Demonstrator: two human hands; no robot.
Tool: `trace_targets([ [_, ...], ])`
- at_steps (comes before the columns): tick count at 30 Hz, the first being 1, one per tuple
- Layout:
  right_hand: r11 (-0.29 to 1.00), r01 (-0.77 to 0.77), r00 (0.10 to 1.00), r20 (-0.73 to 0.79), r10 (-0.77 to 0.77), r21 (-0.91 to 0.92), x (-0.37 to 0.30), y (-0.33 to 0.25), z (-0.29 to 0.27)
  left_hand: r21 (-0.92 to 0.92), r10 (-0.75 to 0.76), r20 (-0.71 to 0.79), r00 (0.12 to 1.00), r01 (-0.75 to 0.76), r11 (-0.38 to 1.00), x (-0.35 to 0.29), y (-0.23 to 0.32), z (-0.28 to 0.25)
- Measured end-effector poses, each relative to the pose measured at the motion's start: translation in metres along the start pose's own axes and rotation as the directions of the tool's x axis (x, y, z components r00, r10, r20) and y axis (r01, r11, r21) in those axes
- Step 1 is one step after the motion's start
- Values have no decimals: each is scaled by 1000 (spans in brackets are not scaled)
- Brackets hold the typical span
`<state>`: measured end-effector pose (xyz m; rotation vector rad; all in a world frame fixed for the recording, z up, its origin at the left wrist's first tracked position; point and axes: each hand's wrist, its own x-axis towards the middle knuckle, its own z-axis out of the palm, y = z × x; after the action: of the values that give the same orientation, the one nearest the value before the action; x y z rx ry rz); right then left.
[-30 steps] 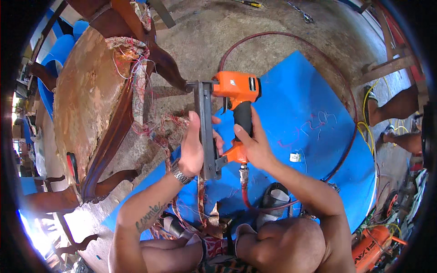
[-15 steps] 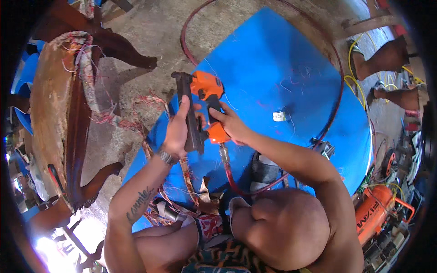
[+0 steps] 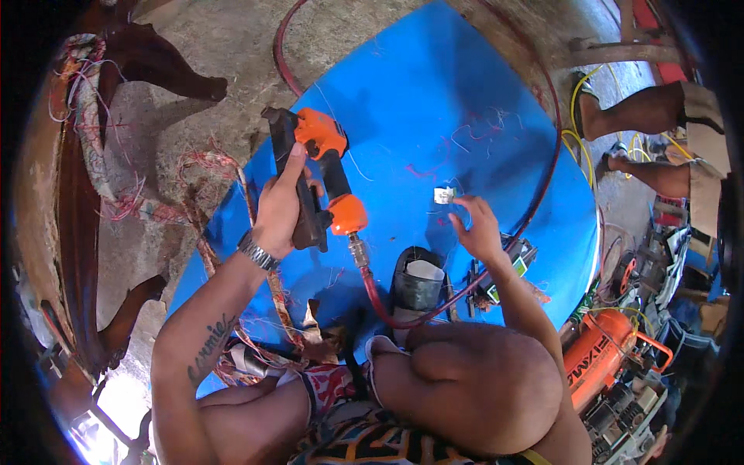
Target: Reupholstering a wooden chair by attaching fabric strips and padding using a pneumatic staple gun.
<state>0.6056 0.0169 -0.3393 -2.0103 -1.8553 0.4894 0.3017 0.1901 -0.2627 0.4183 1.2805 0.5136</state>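
Seen from above, a seated person's bare knees fill the lower middle of the view. Just beyond them a black sandal (image 3: 417, 285) lies on a blue tarp (image 3: 434, 101) spread over the concrete floor. The left hand (image 3: 277, 208), with a metal watch (image 3: 257, 253) at the wrist, is closed around the black magazine of an orange and black pneumatic staple gun (image 3: 319, 177), holding it raised above the tarp's left part; the thumb lies along the magazine and the other fingers wrap round its far side. A dark red air hose (image 3: 372, 298) runs from the base of the gun's handle down toward the knees, then loops wide around the tarp. The right hand (image 3: 477, 229) is to the right, fingers loosely open and holding nothing, fingertips just beside a small white object (image 3: 444, 194) lying on the tarp. An orange air compressor (image 3: 608, 353) stands at lower right. A dark wooden furniture frame (image 3: 74, 194) with frayed webbing lies on the floor at left. Farther off at upper right, another person's legs (image 3: 659, 139) show
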Motion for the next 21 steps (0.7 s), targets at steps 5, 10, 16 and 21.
trace_targets([
  [5, 986, 132, 990, 65, -126, -105, 30, 7, 7, 39, 45, -22, 999, -44, 998, 6, 0, 9],
  [10, 975, -92, 987, 146, 63, 204, 39, 11, 15, 65, 102, -19, 995, -101, 993, 8, 0, 18],
  [16, -6, -587, 790, 574, 216, 810, 67, -116, -20, 76, 52, 13, 999, -53, 996, 10, 11, 18],
  [21, -56, -523, 826, 522, 214, 850, 76, -139, -24, 41, -34, 75, 997, 31, 999, 13, 21, 9],
])
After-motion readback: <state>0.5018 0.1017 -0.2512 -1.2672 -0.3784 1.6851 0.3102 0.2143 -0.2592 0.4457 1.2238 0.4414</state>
